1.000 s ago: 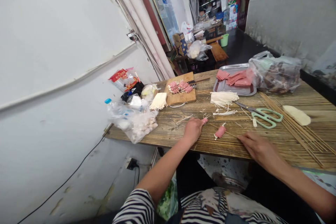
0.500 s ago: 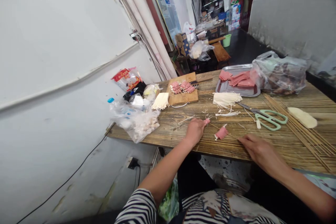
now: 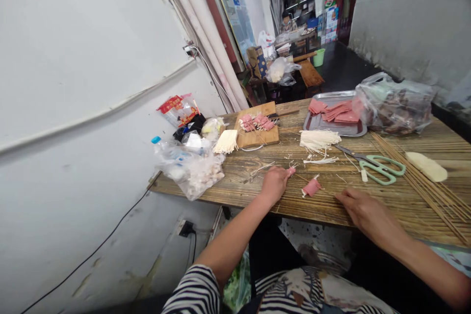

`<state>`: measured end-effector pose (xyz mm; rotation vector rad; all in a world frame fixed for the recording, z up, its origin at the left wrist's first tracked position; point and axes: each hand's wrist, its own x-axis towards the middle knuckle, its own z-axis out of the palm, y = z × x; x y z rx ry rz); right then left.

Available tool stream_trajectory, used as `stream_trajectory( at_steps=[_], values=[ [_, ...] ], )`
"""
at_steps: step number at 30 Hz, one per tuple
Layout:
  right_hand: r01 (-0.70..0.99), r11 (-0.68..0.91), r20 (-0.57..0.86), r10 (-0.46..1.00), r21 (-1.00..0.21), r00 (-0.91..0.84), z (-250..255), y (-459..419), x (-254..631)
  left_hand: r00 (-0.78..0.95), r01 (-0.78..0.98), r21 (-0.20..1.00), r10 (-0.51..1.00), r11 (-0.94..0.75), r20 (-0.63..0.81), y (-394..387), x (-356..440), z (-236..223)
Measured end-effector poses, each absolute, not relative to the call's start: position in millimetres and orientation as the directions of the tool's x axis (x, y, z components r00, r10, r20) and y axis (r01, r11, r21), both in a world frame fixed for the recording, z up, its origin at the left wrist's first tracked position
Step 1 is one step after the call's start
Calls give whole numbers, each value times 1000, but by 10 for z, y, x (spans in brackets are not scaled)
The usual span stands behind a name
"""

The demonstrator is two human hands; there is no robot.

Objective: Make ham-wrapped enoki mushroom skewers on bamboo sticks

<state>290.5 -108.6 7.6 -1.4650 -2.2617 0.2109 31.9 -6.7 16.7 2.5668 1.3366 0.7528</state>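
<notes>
1. Near the front edge of the surface (image 3: 253,194), a pink roll (image 3: 291,171) with white strands poking out is sitting right at the fingertips of the left grip (image 3: 274,185), which is closing on it.
2. Just to the right, a second pink roll (image 3: 311,187) is lying between the two hands, touching neither; a thin skewer (image 3: 300,177) is running between the rolls.
3. Beyond the second roll, the right grip (image 3: 362,208) is pinching the skewer's other end, its fingertips nearly together and the hand resting low over the wood.
4. Behind the rolls, white enoki mushrooms (image 3: 319,140) are lying beside green-handled scissors (image 3: 382,167), with bare skewers (image 3: 419,181) fanning out to the right.
5. Farther back, a metal tray (image 3: 312,125) is holding pink slices (image 3: 340,109), next to a plastic bag (image 3: 395,103).
6. Over on the left, a cutting board (image 3: 263,137) is carrying more finished rolls (image 3: 257,121).
</notes>
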Motion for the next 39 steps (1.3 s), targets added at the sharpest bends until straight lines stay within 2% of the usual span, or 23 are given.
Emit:
stream_trajectory(
  at_steps=[7,19,34,39],
  values=[
    [820,429,265,899,-379,-348,96,-1093,2869,491,724,345,798,-597,349,-64,311,179],
    [837,424,274,899,-346,-342,203,-1084,2787,493,712,369,800,-597,343,-61,315,217],
    [810,436,285,895,-391,-344,84,-1023,2759,512,705,364,792,-608,332,-13,279,155],
    [821,439,299,890,-364,-344,83,-1001,2707,502,702,380,797,-602,336,-7,275,152]
  ],
)
